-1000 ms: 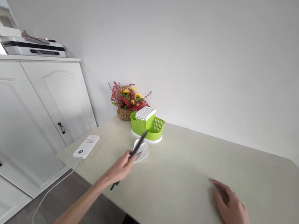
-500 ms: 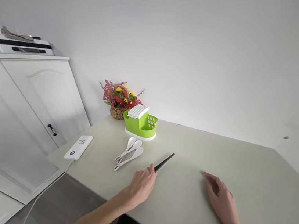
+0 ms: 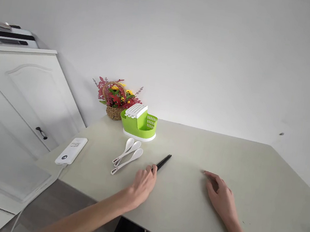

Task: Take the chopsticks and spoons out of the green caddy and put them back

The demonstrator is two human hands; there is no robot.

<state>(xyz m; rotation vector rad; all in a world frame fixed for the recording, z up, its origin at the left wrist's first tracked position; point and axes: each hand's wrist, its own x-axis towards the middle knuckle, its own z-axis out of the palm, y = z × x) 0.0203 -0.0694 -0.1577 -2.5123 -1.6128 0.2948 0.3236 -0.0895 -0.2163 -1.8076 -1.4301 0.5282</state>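
Observation:
My left hand [image 3: 143, 185] is closed around the near end of black chopsticks [image 3: 163, 162]. Their two tips point away from me to the right, low over or on the tabletop; the grip hides their other end. Just left of that hand lie three white spoons [image 3: 128, 161], overlapping, bowls toward the back. My right hand [image 3: 221, 198] rests on the table well to the right, fingers loosely curved and holding nothing. Behind the spoons stands a green utensil caddy [image 3: 136, 127] with a white slotted top and a white base.
A wicker basket of artificial flowers [image 3: 114, 112] stands behind the caddy by the wall. On the left of the table [image 3: 177, 203] is a white power bank [image 3: 71, 151] with a cable hanging off the edge. White cabinets [image 3: 30, 98] flank the table on the left.
The view has turned slightly right, so things sit farther left. In my left hand the chopsticks now show two distinct tips. My right hand stays on the table, its pose much the same.

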